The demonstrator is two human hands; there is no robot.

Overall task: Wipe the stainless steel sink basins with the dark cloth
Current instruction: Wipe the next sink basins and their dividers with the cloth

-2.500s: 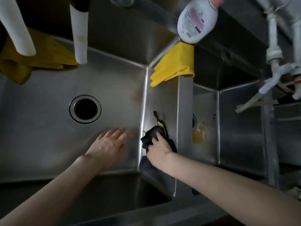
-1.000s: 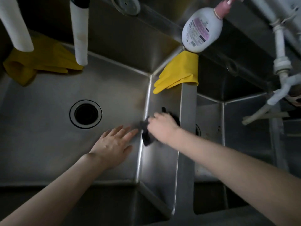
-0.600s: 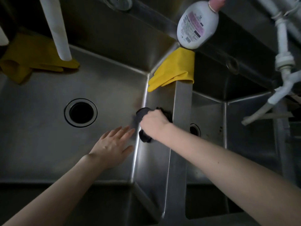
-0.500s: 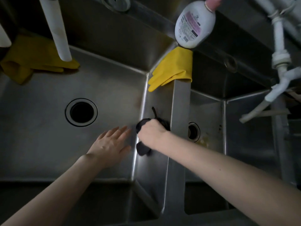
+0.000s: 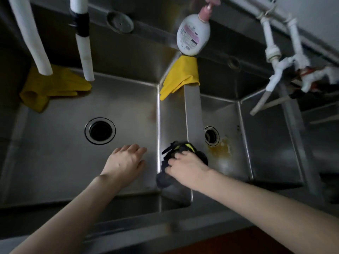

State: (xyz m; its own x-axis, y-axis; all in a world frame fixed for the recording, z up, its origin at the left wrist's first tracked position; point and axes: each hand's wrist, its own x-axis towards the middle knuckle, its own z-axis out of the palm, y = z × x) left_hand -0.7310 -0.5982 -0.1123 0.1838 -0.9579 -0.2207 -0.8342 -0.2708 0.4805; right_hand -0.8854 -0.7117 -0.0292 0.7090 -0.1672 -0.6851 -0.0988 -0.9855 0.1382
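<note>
Room in the big basin [image 5: 55, 153]
White pipes [image 5: 85, 52] hang over its far side; a yellow glove [image 5: 180, 76] lies on the divider [image 5: 192, 110].

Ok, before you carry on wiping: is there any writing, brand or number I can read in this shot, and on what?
Nothing is legible.
On the pump bottle: a label with a pink band, a dark patch and small print, all too blurred to read.
On the dark cloth under the right hand: yellow-green stripes, no letters visible.
On the yellow gloves, sink and pipes: no writing seen.
</note>
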